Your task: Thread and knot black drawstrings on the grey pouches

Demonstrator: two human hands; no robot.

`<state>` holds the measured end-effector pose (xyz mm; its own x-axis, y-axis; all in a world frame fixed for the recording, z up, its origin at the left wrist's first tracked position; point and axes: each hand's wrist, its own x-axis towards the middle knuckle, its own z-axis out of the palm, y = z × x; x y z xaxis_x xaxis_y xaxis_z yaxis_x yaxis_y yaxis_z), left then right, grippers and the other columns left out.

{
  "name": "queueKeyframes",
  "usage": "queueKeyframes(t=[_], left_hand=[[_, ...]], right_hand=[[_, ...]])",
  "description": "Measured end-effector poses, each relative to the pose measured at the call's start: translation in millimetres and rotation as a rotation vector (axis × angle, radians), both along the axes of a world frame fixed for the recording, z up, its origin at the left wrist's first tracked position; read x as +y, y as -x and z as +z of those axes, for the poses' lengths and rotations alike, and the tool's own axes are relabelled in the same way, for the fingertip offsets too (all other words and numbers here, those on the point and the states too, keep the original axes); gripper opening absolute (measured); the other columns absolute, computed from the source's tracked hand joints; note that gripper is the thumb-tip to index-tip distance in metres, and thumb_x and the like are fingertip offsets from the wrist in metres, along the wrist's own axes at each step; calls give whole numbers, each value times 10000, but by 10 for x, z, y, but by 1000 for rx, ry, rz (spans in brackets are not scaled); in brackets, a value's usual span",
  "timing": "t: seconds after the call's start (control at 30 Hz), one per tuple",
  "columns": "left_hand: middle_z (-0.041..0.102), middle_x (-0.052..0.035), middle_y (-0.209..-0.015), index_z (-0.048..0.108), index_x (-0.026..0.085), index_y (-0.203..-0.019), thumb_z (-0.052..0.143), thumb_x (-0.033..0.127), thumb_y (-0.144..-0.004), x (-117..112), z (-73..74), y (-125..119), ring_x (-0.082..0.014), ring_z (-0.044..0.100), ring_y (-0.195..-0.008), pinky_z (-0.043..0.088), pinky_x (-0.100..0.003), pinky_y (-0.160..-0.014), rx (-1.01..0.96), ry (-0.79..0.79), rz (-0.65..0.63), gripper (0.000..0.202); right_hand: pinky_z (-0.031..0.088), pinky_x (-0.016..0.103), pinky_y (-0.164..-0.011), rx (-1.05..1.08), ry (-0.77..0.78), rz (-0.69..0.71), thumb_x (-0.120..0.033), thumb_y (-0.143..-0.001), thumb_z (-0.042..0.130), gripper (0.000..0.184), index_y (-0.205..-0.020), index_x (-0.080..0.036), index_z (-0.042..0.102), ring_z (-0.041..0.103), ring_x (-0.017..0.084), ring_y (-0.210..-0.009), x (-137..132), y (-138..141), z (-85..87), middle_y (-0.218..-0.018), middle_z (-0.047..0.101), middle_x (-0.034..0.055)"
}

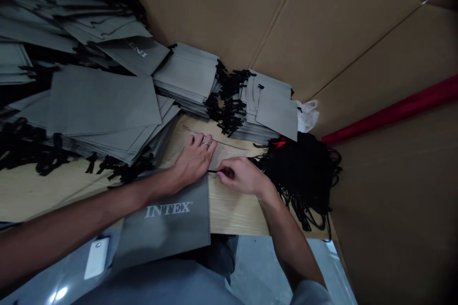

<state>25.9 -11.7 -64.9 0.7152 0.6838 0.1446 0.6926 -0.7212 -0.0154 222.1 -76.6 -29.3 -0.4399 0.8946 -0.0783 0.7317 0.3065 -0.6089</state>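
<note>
A grey INTEX drawstring bag (171,228) lies with its printed side up, its lower part overhanging the table's front edge. My left hand (196,156), with a ring on one finger, is palm down over the bag's top edge, fingers bent and close together on it; the fingertips are partly hidden. Just to the right, my right hand (243,175) pinches a black cord (212,171) at the bag's top right corner. Beyond my hands, a thin dark line (232,145) runs across the table; I cannot tell if it is a wire.
Stacks of grey bags (103,100) fill the left and back, with more bag stacks (274,109) further right. A heap of black cords (304,176) lies at the right. Cardboard walls (358,47) enclose the table (239,214). A white phone-like object (96,257) is below left.
</note>
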Motion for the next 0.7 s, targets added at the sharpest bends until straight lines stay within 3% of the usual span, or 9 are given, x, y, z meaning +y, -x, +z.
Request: queueKeyframes(t=[0.2,0.7], left_hand=[[641,-240,-1441,658,137,-1316,367,193,-1071,-5,-35,-8,-429,573,-1282,446,-568,-991,-57,-2,13,385],[639,-257,-1415,646,120,-1370,349,145,-1047,-42,-20,-6,-435,574,-1253,457,-583,-976,1,-35,16,439]], right_hand=[[367,242,-652,-27,-33,-28,-145,-893,702,82,-836,-172,755,539,109,-630,31,-48,21,-713,675,-17],[367,240,-652,1,-78,11,-131,-897,694,121,-787,-180,707,503,109,-629,20,-17,113,-699,640,-28]])
